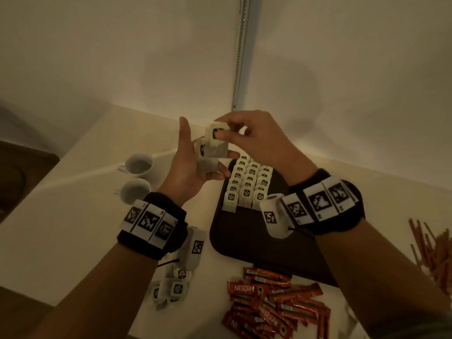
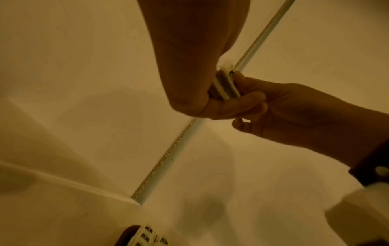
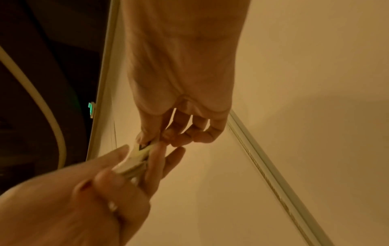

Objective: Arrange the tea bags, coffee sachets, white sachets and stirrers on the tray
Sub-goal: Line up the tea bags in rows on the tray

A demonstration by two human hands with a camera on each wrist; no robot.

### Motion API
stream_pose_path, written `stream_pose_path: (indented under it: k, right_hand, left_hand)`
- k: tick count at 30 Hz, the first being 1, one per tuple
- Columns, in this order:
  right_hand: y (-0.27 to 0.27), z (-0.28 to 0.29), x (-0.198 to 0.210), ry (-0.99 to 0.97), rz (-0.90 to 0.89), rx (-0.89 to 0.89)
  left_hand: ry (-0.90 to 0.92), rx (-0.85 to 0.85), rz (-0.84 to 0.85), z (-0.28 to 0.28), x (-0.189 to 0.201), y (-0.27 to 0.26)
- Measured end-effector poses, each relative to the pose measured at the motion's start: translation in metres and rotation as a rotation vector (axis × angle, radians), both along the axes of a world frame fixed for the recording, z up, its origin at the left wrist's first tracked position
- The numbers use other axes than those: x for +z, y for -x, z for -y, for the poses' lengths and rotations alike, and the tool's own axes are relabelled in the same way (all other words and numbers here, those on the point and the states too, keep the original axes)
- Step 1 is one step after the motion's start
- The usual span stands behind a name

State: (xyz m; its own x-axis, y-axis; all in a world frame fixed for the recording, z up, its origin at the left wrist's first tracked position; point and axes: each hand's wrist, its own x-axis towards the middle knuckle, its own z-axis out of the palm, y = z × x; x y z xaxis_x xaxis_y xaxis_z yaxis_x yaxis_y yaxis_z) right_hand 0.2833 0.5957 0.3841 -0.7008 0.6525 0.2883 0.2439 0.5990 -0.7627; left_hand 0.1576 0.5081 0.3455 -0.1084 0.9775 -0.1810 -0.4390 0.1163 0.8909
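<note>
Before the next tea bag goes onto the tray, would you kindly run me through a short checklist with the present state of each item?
1. Right hand pinches a single tea bag: ok.
2. Left hand holds the spare tea bags: ok.
3. Lifted bag fully free of the spare ones: cannot tell.
4. Tea bag rows on the tray neat: ok.
5. Bare tray space near the rows: ok.
6. Coffee sachets and stirrers on the tray: not ok, both on the table.
</note>
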Motion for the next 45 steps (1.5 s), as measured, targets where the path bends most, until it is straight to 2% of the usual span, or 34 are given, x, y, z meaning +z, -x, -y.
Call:
stream_pose_path:
  k: [4, 8, 12, 15, 24, 33, 39, 42, 45]
  right_hand:
    - [-0.006, -0.004, 0.031, -0.027, -0.090, -0.020]
    - [-0.007, 0.000, 0.054, -0.036, -0.142, -0.029]
    - [-0.008, 0.004, 0.069, -0.071, -0.096, -0.050]
    - [-0.008, 0.006, 0.076, -0.018, -0.123, -0.043]
    - [-0.011, 0.004, 0.088, -0.028, -0.137, -0.024]
    - [-0.009, 0.001, 0.087, -0.104, -0.148, -0.031]
    - [-0.015, 0.000, 0.081, -0.138, -0.174, -0.061]
    - [-0.026, 0.002, 0.064, -0.091, -0.153, -0.094]
    - [-0.040, 0.007, 0.023, -0.030, -0.005, -0.166]
  left_hand:
    - [-0.159, 0.108, -0.087, 0.002, 0.009, -0.009]
    - [-0.226, 0.258, -0.124, 0.000, 0.018, -0.016]
    - [-0.286, 0.282, -0.088, 0.000, 0.026, -0.021]
    - [-0.316, 0.270, -0.053, 0.001, 0.030, -0.026]
    - [-0.295, 0.293, 0.036, 0.001, 0.034, -0.031]
    - [-0.331, 0.312, 0.017, 0.002, 0.038, -0.036]
    - [-0.228, 0.265, -0.006, 0.002, 0.033, -0.030]
    - [-0.095, 0.238, 0.102, 0.007, 0.018, -0.013]
    - [-0.045, 0.246, 0.166, 0.015, -0.002, 0.004]
